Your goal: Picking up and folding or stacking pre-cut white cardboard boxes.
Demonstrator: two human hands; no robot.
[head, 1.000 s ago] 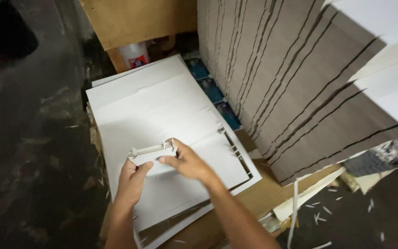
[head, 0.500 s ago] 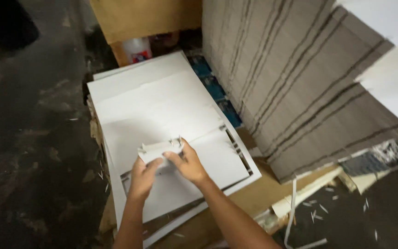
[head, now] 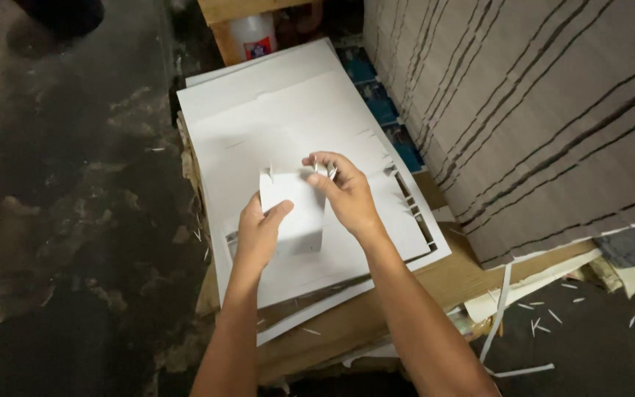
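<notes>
A dark, stained concrete floor [head: 75, 220] is seen on the left, scattered with small paper scraps. Low on that floor, a stack of large white die-cut card sheets [head: 273, 117] is laid on flattened brown cardboard [head: 376, 309], which serves in place of a worktop. Narrow slots are cut into the top sheet near its right edge. To the right, a tall pile of grey board sheets [head: 523, 110] is stacked on edge, tilted, with dark gaps showing between the layers. Between that pile and the white sheets, a row of blue printed packs [head: 376, 103] is partly seen. At the top, a white plastic tub [head: 253, 35] with a coloured label is stood beneath a brown wooden surface [head: 259, 9]; what is in the tub cannot be told. White offcut strips [head: 501, 309] are strewn at the lower right.

A small white card blank [head: 293, 213] is held above the middle of the white stack, between both hands, with small tabs sticking up from its upper edge. Its lower left side is pinched by the left hand [head: 259, 235], the thumb laid on the front face and the fingers hidden behind. Its upper right corner is gripped by the right hand [head: 347, 195], the fingers curled over the top edge and pressed together on the card.
</notes>
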